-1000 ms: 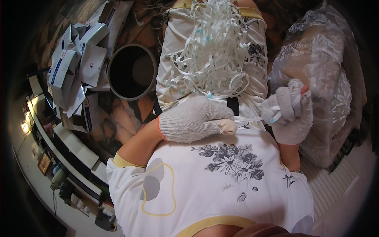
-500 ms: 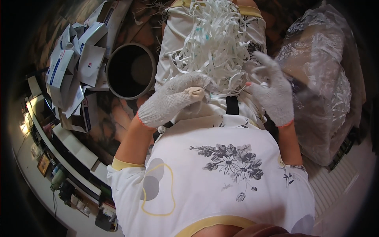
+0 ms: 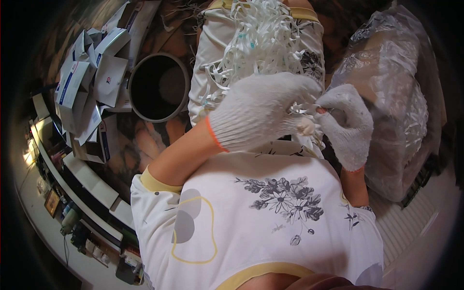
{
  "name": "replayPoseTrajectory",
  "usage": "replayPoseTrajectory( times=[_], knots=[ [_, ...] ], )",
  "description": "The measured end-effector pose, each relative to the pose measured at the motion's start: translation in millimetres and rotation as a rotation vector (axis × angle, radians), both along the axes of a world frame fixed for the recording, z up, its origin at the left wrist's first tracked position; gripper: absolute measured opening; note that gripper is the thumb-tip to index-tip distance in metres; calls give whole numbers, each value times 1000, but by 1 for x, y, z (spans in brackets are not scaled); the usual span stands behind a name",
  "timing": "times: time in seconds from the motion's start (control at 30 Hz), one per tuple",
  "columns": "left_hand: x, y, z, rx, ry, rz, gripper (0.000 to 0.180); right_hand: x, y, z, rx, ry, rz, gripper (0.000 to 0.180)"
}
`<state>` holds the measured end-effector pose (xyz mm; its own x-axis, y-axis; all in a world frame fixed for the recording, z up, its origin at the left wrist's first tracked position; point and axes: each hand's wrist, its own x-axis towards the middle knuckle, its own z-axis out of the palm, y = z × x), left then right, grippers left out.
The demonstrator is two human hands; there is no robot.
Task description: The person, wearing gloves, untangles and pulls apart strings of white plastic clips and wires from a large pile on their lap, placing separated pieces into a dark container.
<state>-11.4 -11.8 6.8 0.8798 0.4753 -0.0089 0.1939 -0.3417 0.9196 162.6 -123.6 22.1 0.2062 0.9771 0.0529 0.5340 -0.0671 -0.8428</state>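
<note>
A large tangle of narrow white strips point(image 3: 266, 43), with small teal marks on a few, lies across my lap. Above its near right edge, my left hand point(image 3: 270, 108), in a white knitted glove with an orange cuff edge, is closed around a few white strips whose ends show between the fingers. My right hand point(image 3: 345, 125), gloved alike, meets it from the right. Its thumb and forefinger are pinched at the end of a strip, and a reddish thumb tip shows through the glove. The left fingertips are partly hidden by the hand itself.
Left of my lap stands a dark round bin point(image 3: 160, 87) with a pale rim. Beyond it is a heap of white and blue folded cartons point(image 3: 77, 87). At the right sits a large clear plastic bag point(image 3: 391, 96) around brownish contents and white strips. Loose strips lie on the patterned floor.
My left hand has moved right across my lap to my right hand. The right hand has gone from spread fingers over the strips to a pinch, slightly lower and further right.
</note>
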Motion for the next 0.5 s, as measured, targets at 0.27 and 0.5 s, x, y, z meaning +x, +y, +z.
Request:
replayPoseTrajectory(
  times=[0.27, 0.5],
  knots=[
    [-1, -3, -21, -136, -222, -140, 17, -2, -5, 7, -125, 1140, -171, 13],
    [-31, -4, -15, -91, -49, -252, 13, 38, 2, 3, 209, 1316, -49, 21]
  ],
)
